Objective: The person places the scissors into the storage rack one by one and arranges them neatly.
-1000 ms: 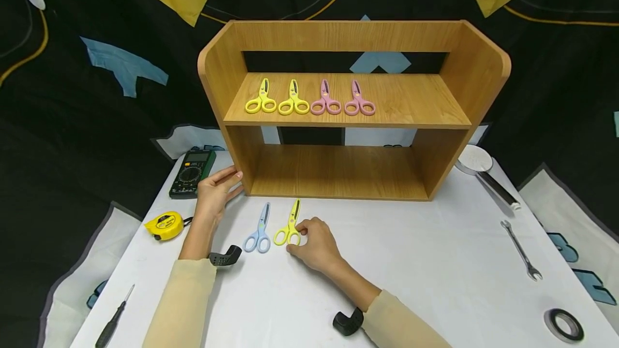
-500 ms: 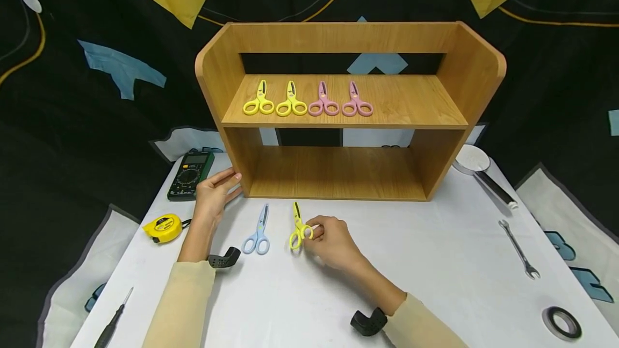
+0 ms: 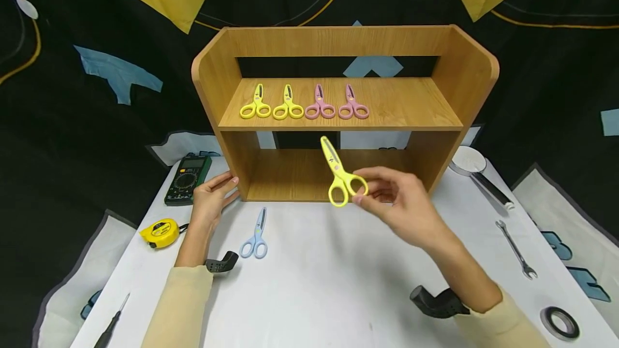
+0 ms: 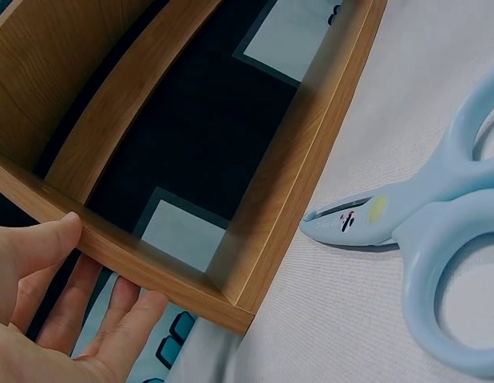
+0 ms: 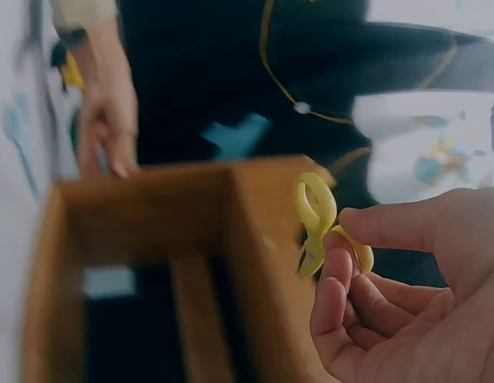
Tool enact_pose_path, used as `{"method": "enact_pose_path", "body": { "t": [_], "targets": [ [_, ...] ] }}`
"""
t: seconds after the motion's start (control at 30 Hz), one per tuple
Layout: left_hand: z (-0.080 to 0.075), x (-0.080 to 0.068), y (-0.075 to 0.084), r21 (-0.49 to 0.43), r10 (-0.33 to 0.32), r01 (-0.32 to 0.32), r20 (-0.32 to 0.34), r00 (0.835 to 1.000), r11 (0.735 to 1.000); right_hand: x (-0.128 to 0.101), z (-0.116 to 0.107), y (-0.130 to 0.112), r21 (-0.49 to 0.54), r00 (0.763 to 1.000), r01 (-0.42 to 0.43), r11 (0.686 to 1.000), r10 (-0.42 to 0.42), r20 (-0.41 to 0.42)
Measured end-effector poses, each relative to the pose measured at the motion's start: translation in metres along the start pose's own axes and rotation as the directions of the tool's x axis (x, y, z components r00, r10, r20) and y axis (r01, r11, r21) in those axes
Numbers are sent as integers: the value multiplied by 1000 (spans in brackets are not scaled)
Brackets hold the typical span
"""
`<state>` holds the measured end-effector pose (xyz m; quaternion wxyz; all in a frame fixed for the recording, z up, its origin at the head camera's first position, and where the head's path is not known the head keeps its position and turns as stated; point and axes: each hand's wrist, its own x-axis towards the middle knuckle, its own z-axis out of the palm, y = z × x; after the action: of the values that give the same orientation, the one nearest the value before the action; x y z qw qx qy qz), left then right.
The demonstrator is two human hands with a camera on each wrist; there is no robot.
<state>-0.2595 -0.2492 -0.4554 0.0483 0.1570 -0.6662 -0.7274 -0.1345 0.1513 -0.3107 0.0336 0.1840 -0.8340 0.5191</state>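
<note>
In the head view my right hand (image 3: 403, 205) pinches one handle loop of the yellow scissors (image 3: 341, 176), raised off the table before the lower compartment of the wooden shelf (image 3: 340, 128). Their blades point up and slightly left. The right wrist view shows thumb and fingers at the yellow scissors' loop (image 5: 318, 203). My left hand (image 3: 210, 200) rests against the shelf's left side panel; in the left wrist view the thumb (image 4: 51, 239) touches its front edge, fingers along the outside. Light blue scissors (image 3: 255, 238) lie on the table, right of the left forearm.
On the upper board stand two yellow scissors (image 3: 256, 103) and two pink scissors (image 3: 319, 103) in a row. Left lie a multimeter (image 3: 188, 180), a tape measure (image 3: 161, 233) and a screwdriver (image 3: 111, 326). Right are a magnifying glass (image 3: 469, 161), a wrench (image 3: 516, 250) and a tape roll (image 3: 560, 322).
The right hand has lifted the yellow scissors from the table beside the blue pair, moving them up and to the right. The left hand stays against the shelf.
</note>
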Motion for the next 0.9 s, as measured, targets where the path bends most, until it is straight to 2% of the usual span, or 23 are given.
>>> {"method": "enact_pose_path", "body": {
  "t": [0.17,0.37,0.6,0.77,0.9],
  "targets": [
    [0,-4,0,-10,-2,2,1,1000,1000,21,-51,-16,-117,993,-82,990,72,-93],
    [1,-4,1,-3,7,-7,-5,1000,1000,64,-91,-10,-214,971,-199,956,164,-172],
    [2,-3,-1,-15,7,-7,1,1000,1000,103,-103,6,-222,949,-294,930,256,-184],
    [2,-2,-2,-14,4,-4,1,1000,1000,116,-102,14,-230,936,-336,913,298,-186],
    [1,-1,-2,-10,6,-6,1,1000,1000,120,-100,17,-272,939,-335,902,294,-180]
  ]
}}
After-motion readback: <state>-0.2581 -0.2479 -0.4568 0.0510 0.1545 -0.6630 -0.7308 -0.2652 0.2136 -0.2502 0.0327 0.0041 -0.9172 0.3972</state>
